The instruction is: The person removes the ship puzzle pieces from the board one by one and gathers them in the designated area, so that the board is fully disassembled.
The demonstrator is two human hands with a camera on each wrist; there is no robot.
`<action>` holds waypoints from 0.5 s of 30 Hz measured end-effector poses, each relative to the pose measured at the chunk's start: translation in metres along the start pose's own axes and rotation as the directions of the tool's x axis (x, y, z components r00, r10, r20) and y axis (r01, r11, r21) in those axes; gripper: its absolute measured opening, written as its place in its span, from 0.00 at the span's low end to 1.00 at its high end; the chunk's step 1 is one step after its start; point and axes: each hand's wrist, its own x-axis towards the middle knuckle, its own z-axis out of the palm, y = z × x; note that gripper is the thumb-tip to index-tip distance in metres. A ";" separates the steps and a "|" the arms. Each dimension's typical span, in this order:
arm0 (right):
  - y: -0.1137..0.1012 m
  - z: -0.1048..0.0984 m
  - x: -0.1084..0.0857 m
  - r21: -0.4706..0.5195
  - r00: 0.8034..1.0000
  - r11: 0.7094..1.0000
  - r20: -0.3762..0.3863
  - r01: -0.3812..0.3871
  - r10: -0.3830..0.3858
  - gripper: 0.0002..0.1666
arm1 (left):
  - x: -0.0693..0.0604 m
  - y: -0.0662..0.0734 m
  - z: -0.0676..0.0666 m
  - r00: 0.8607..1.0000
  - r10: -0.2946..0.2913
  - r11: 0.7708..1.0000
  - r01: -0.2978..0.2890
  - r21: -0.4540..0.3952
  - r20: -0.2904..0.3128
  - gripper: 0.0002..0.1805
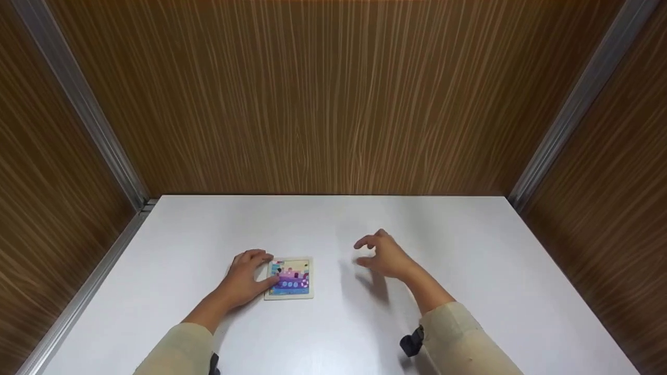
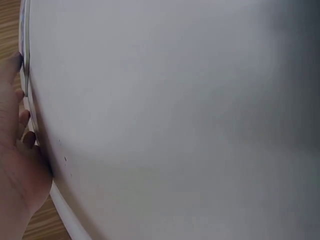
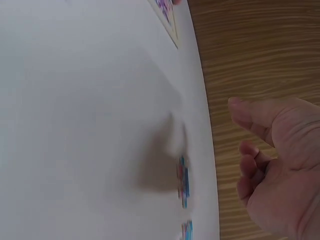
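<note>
A square puzzle board (image 1: 289, 279) with a pale frame and a purple, blue and cream picture lies flat on the white table. My left hand (image 1: 245, 279) rests at its left side. The thumb lies across the picture's left part, and a fingertip touches near the upper left corner. The board's edge shows thinly beside that hand (image 2: 22, 170) in the left wrist view. To the right, apart from the board, my right hand (image 1: 384, 255) hovers above the table, fingers loosely bent and holding nothing. The right wrist view shows this hand (image 3: 280, 170) with thumb and fingers apart.
Two small multicoloured bits, one (image 3: 183, 182) above the other (image 3: 187, 231), show near the table's edge in the right wrist view; their kind is unclear. Wood-grain panels (image 1: 323, 99) stand behind and beside the white table (image 1: 469, 234), with metal posts (image 1: 563, 104) at the corners.
</note>
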 end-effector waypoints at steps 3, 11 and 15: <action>-0.010 0.015 0.006 0.030 1.000 0.999 -0.003 0.025 -0.025 0.18 | -0.002 -0.001 -0.001 1.000 -0.010 1.000 0.010 -0.002 0.007 0.37; -0.039 0.060 0.017 0.128 0.997 0.991 0.049 0.048 -0.055 0.22 | -0.004 0.002 -0.004 0.999 -0.043 0.999 0.043 -0.014 0.019 0.38; -0.046 0.080 0.022 0.161 0.993 0.984 0.072 0.077 -0.090 0.25 | -0.004 0.004 -0.004 0.998 -0.056 0.998 0.056 -0.017 0.025 0.38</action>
